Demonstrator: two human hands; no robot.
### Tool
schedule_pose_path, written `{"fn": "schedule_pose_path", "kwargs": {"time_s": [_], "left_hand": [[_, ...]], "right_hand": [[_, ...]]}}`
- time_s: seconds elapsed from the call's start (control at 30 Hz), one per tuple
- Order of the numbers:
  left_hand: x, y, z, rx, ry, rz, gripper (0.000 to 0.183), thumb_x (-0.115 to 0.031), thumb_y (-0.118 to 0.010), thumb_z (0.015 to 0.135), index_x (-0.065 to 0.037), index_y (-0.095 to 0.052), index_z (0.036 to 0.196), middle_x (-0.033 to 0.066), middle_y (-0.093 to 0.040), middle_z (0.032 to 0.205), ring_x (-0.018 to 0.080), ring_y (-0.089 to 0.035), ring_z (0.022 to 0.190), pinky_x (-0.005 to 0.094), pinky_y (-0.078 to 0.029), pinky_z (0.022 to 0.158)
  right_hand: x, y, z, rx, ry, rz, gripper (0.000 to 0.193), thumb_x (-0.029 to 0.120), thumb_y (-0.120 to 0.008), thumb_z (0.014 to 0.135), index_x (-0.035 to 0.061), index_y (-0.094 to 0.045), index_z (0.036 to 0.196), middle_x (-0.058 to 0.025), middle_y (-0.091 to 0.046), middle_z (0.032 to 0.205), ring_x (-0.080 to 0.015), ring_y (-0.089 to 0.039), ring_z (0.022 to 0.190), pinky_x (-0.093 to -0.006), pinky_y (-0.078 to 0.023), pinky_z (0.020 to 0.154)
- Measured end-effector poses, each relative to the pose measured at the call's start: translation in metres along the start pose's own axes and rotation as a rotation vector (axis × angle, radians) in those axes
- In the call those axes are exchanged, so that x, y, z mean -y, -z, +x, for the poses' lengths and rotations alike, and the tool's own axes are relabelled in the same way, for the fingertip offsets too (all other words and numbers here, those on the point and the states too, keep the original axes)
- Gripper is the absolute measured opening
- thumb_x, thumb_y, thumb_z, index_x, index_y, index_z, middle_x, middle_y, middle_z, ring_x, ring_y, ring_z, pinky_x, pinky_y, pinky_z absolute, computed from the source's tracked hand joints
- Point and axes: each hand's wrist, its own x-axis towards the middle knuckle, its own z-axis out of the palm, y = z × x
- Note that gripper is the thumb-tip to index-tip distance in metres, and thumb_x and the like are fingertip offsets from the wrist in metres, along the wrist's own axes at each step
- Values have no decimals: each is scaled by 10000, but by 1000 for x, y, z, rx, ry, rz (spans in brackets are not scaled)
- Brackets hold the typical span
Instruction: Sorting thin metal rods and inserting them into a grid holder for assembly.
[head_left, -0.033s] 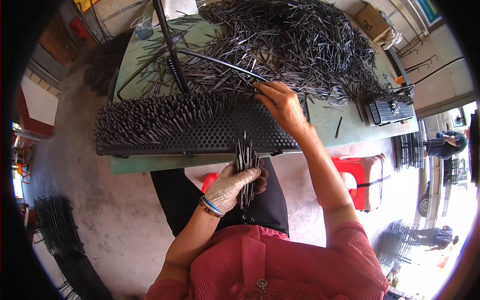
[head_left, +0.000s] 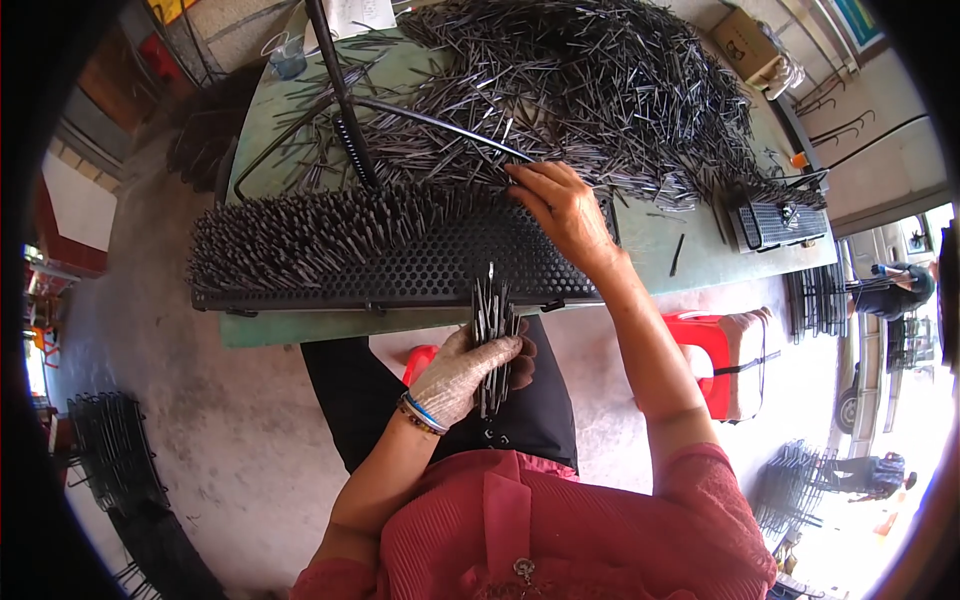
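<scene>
- I see the gloved left hand (head_left: 455, 372) with fingers wrapped around a bundle of dark rods (head_left: 492, 312), by the near edge of the perforated rack (head_left: 410, 273) on the table (head_left: 745, 268).
- The bare right hand (head_left: 574, 210) reaches over the rack's far side; I cannot tell whether its fingers pinch anything.
- I'd keep the bundle snug and avoid bumping the standing rods (head_left: 300, 235) at left.

We noted a pale glove (head_left: 445, 385) with brown fingers (head_left: 522, 370) on the left hand (head_left: 480, 362). Behind that hand sat a blue band (head_left: 421, 411) and beaded bracelet (head_left: 422, 424); beneath it, black trousers (head_left: 345, 395); farther behind, a ribbed red short-sleeved top (head_left: 600, 525) with a metallic ornament (head_left: 523, 568).
</scene>
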Motion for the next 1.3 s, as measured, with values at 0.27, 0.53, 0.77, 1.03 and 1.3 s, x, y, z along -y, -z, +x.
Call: {"fn": "schedule_pose_path", "kwargs": {"time_s": [0.27, 0.53, 0.77, 1.03, 1.3], "left_hand": [[2, -2, 1, -29, -35, -48, 188, -97, -617, 913, 20, -574, 1053, 130, -667, 942, 203, -667, 800, 329, -579, 703], [3, 1, 1, -27, -39, 47, 191, -125, -631, 910, 14, -592, 1035, 120, -675, 943, 184, -666, 766, 307, -570, 690], [2, 7, -1, -12, -45, 79, 258, -172, -623, 909, -5, -573, 1098, 113, -674, 938, 168, -657, 748, 298, -562, 668], [0, 7, 1, -41, -25, 67, 285, -171, -633, 903, -6, -564, 1125, 95, -672, 908, 154, -651, 734, 286, -555, 652], [-3, 4, -2, 80, -132, 157, 301, -140, -664, 882, -18, -542, 1128, 96, -654, 912, 128, -627, 722, 270, -531, 631]], "right_hand": [[-1, -3, 1, -20, 33, -118, 260, 86, -652, 842, 22, -653, 1094, -113, -621, 951, -294, -572, 854, -382, -454, 780], [0, -10, 1, -88, 133, -326, 244, 150, -673, 818, 85, -668, 1052, -25, -546, 812, -209, -539, 771, -350, -415, 713], [5, -10, -1, -109, 82, -357, 224, 171, -678, 814, 101, -673, 1026, -13, -539, 798, -203, -542, 768, -352, -395, 714], [13, -5, -6, -76, 47, -285, 279, 132, -674, 841, 71, -657, 1112, -65, -587, 874, -240, -550, 822, -371, -401, 765], [56, 23, -26, 362, -605, 667, 296, 253, -697, 885, -36, -689, 949, -54, -629, 836, -92, -546, 736, -270, -442, 659]]}}
